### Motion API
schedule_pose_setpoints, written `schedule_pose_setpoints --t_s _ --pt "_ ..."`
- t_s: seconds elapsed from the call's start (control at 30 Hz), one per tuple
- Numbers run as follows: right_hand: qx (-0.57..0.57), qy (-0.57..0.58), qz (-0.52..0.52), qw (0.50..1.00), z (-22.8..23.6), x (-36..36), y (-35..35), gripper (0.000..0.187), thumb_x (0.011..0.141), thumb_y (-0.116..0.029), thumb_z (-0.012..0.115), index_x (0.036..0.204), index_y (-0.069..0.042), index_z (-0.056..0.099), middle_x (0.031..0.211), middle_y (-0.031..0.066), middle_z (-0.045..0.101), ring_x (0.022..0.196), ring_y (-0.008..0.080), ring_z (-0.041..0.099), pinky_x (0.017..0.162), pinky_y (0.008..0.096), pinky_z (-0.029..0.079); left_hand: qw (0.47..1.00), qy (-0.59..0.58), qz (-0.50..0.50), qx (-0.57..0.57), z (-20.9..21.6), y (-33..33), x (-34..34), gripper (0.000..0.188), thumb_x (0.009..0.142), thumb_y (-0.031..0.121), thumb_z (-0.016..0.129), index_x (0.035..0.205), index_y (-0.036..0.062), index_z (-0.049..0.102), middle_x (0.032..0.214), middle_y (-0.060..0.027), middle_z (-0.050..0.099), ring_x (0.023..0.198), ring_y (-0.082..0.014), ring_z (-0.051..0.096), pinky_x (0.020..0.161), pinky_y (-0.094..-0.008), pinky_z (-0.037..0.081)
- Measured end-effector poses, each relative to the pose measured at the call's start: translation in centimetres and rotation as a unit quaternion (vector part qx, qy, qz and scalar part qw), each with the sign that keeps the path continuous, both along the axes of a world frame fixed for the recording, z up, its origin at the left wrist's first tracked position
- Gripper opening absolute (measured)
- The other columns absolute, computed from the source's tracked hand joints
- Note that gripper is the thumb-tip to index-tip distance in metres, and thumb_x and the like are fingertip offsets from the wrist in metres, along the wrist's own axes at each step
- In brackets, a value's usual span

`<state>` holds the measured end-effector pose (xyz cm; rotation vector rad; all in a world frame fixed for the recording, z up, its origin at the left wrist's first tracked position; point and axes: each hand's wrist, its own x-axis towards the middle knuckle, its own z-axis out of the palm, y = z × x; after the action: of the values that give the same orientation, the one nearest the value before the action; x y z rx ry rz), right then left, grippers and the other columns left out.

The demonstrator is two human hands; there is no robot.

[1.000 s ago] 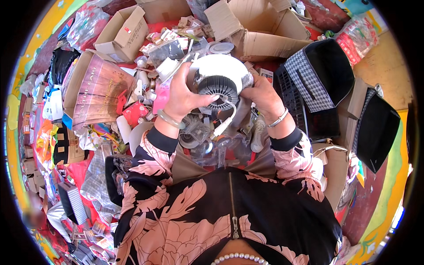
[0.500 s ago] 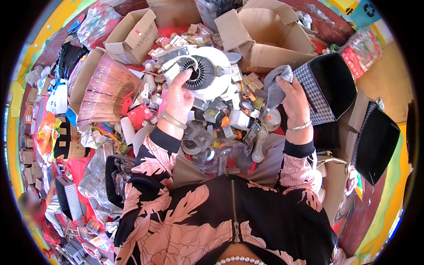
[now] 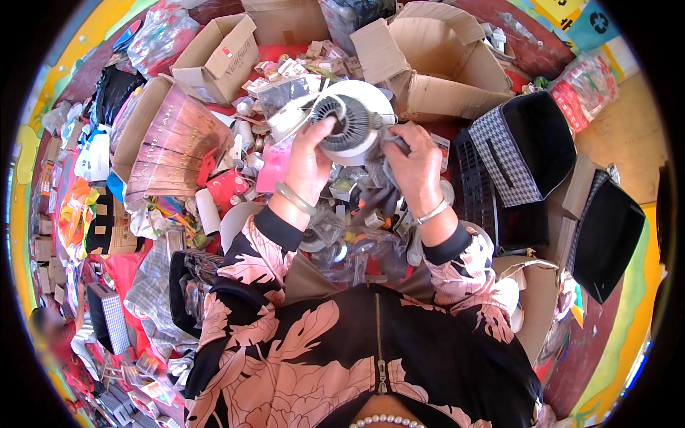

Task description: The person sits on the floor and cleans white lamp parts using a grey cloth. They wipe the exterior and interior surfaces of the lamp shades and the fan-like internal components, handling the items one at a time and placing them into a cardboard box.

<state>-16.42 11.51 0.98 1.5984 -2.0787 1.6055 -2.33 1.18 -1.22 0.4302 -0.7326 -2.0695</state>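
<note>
My left hand [image 3: 308,167] is closed on a round downlight [image 3: 378,100] with a white rim, a grey finned heat sink and a white cable looping over it. The thumb presses at the heat sink's centre. My right hand [image 3: 417,164] grips a bunched grey cloth [image 3: 382,185] against the right side of the downlight. Part of the cloth hangs down below my fingers. Beneath both hands lies a heap of small boxes, clear plastic packs [image 3: 325,225] and loose parts. A pink sheet [image 3: 273,167] sits just left of my left hand.
An open cardboard box [image 3: 457,96] stands at the far right, a smaller one [image 3: 221,60] at the far left. Right of me are a black slatted crate [image 3: 474,182] and a black-lined houndstooth bin [image 3: 503,160]. Another person [image 3: 57,342] is at the left edge.
My right hand has moved left with the grey cloth and now holds it against the downlight. My left hand and the downlight have shifted slightly right and toward me.
</note>
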Motion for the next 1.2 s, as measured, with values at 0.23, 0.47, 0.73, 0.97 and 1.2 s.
schedule_pose_setpoints --t_s 0.23,0.47,0.73,0.97,1.2 --pt "-0.039 -0.096 -0.071 0.992 1.0 0.1 -0.8 0.022 0.069 -0.002 0.067 0.088 -0.005 0.055 0.075 0.0092 0.059 0.065 0.0208 0.057 0.065 0.0293 0.047 0.998 -0.012 -0.011 -0.053 1.3 1.3 0.0 0.038 0.081 0.015 0.062 0.115 0.0032 0.05 0.106 -0.0068 0.06 0.097 -0.0189 0.059 0.086 -0.0351 0.047" --pt "0.232 -0.187 0.235 0.925 1.4 -1.8 -0.4 0.02 0.07 -0.006 0.064 0.091 -0.003 0.063 0.076 0.009 0.062 0.069 0.0186 0.059 0.066 0.029 0.047 0.997 -0.006 0.071 -0.019 0.6 0.0 0.4 0.031 0.084 0.015 0.06 0.11 -0.0002 0.055 0.104 -0.0085 0.063 0.093 -0.0186 0.061 0.085 -0.0344 0.048" --pt "0.004 -0.032 0.052 0.998 2.5 1.1 -1.5 0.039 0.073 -0.005 0.066 0.11 -0.002 0.058 0.105 0.0147 0.056 0.092 0.0268 0.057 0.083 0.033 0.046 0.998 0.002 0.035 0.059 -0.4 0.2 -0.1 0.03 0.083 0.017 0.062 0.11 0.0041 0.056 0.106 -0.0075 0.063 0.1 -0.0196 0.059 0.091 -0.0359 0.044" --pt "0.058 0.16 0.021 0.985 -2.0 4.1 -2.5 0.039 0.074 0.002 0.054 0.113 0.005 0.056 0.109 0.0213 0.052 0.095 0.0369 0.052 0.084 0.0392 0.045 0.99 0.026 0.023 0.137 -0.9 0.5 -0.4 0.031 0.085 0.022 0.059 0.11 0.0049 0.056 0.107 -0.0074 0.063 0.099 -0.0206 0.06 0.091 -0.0364 0.044" --pt "0.088 0.043 0.163 0.982 -2.9 4.8 -1.2 0.03 0.071 0.002 0.053 0.098 -0.001 0.063 0.095 0.0158 0.058 0.088 0.0343 0.056 0.078 0.038 0.047 0.989 0.031 0.041 0.138 -1.5 -0.5 -0.3 0.033 0.082 0.025 0.062 0.109 0.0069 0.057 0.106 -0.0053 0.064 0.094 -0.0199 0.061 0.088 -0.0349 0.045"
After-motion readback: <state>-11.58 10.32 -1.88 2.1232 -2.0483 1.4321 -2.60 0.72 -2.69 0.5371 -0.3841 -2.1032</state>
